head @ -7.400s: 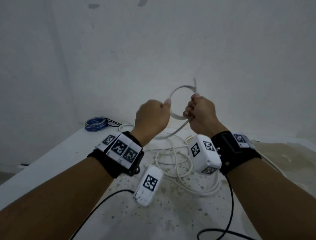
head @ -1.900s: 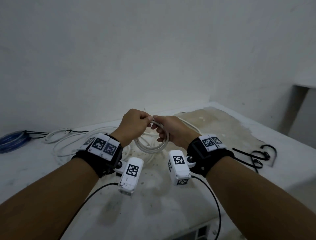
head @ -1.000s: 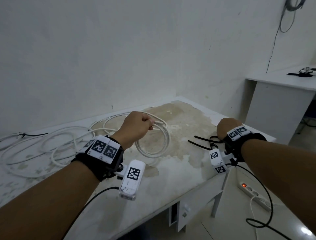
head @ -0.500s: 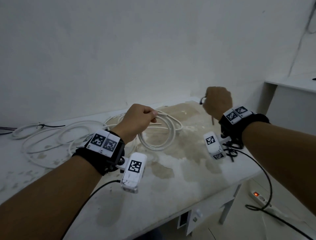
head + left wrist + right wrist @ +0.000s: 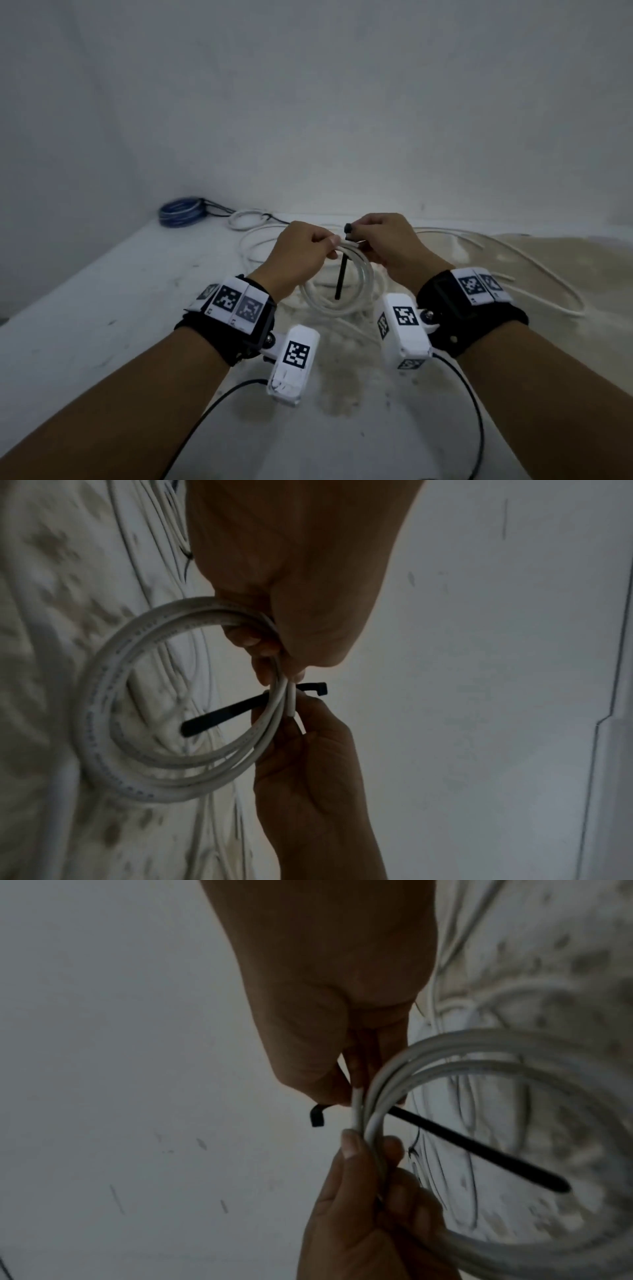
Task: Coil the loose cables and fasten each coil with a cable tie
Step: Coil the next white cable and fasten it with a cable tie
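My left hand [image 5: 333, 245] grips a small coil of white cable [image 5: 342, 303] at its top, lifted above the table. My right hand [image 5: 357, 237] pinches a black cable tie [image 5: 341, 277] near its head, right beside the left fingers. The strap hangs down through the middle of the coil. In the left wrist view the tie [image 5: 222, 718] crosses behind the coil [image 5: 103, 696], and a short cut cable end sticks out by the fingers. In the right wrist view the tie [image 5: 479, 1148] slants through the coil [image 5: 514, 1047].
A blue coil [image 5: 181, 212] and a small white coil [image 5: 245, 219] lie at the back left of the white table [image 5: 102, 308]. Loose white cable [image 5: 513, 260] sprawls over the stained right part. A plain wall stands close behind.
My right hand went to the ties at the table's right end, lifted one and brought it to the coil. The tie now hangs through the coil. The left hand kept hold.
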`<state>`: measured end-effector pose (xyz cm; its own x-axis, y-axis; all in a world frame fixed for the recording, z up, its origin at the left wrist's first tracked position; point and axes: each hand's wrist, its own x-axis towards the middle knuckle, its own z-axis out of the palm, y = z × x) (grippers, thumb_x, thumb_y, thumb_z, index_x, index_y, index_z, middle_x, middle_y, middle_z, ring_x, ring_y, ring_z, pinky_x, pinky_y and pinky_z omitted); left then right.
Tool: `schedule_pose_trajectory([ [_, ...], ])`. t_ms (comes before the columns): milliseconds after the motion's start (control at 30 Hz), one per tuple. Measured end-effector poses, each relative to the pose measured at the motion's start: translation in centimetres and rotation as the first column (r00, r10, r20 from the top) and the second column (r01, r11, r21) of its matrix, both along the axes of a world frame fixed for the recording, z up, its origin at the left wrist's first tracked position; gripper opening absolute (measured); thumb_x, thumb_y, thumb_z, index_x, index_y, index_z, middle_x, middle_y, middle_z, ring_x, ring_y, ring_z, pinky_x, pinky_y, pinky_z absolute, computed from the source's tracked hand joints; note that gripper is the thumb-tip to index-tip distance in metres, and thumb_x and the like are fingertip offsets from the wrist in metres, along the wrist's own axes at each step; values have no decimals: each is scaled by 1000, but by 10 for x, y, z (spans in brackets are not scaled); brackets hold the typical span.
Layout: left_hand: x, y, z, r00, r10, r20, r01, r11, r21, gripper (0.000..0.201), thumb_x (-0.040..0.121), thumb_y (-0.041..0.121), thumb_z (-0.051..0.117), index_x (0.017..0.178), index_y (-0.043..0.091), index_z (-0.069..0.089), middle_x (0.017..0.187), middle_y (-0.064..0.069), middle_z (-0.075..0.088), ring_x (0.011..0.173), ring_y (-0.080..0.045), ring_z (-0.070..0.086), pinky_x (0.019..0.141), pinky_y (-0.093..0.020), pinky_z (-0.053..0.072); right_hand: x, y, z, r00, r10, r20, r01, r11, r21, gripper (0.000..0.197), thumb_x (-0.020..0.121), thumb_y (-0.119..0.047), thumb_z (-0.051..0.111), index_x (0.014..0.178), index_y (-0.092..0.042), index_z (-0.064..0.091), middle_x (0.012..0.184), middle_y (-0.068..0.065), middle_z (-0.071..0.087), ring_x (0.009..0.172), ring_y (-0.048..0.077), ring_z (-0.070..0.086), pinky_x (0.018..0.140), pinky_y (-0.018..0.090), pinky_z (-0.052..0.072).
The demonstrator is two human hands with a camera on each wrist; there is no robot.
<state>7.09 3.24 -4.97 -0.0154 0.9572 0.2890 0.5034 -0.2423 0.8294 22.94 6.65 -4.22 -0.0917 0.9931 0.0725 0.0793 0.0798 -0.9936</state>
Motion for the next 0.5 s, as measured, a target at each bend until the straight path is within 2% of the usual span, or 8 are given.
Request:
schedule_pose_trajectory([
  [100, -17, 7, -12, 999, 26, -25, -26, 1000, 0, 25, 97, 24, 59, 89, 10, 78, 75, 2, 74, 52, 9, 55, 60, -18, 41, -19, 3, -20, 991, 34, -131, -43, 997, -71, 6, 85, 6, 59, 82, 7, 65, 67, 17, 62, 57, 24, 59, 60, 34, 60],
  [200, -13, 15, -20, 994, 31, -109, -28, 999, 27, 27, 97, 24, 58, 86, 10, 79, 77, -1, 75, 48, 6, 53, 50, -8, 36, -17, 3, -31, 985, 16, -172, -36, 993, -113, 12, 85, 6, 55, 84, 11, 66, 69, 18, 63, 60, 25, 61, 61, 34, 58],
  [333, 4, 24, -23, 992, 10, -125, -7, 1000, 23, 28, 97, 24, 60, 84, 8, 79, 74, 2, 73, 51, 3, 56, 47, -7, 35, -3, 0, -40, 979, -32, -202, 10, 994, -106, 14, 94, -2, 55, 82, 2, 62, 64, 13, 62, 55, 20, 62, 58, 32, 57],
  [400, 11, 27, -24, 993, -10, -117, 11, 1000, 12, 28, 97, 23, 60, 85, 6, 78, 72, 3, 72, 48, 7, 54, 47, -6, 34, 1, -2, -43, 976, -40, -212, 19, 995, -99, 12, 95, -5, 55, 88, 2, 62, 69, 16, 64, 58, 23, 62, 58, 31, 57],
  [500, 15, 30, -25, 999, -21, -50, 21, 1000, -5, 23, 95, 20, 61, 90, 6, 78, 74, -1, 73, 48, 8, 54, 49, -7, 37, 3, -2, -45, 976, -46, -215, 28, 996, -86, 11, 95, -6, 58, 94, 4, 63, 77, 24, 68, 67, 32, 66, 65, 40, 61],
])
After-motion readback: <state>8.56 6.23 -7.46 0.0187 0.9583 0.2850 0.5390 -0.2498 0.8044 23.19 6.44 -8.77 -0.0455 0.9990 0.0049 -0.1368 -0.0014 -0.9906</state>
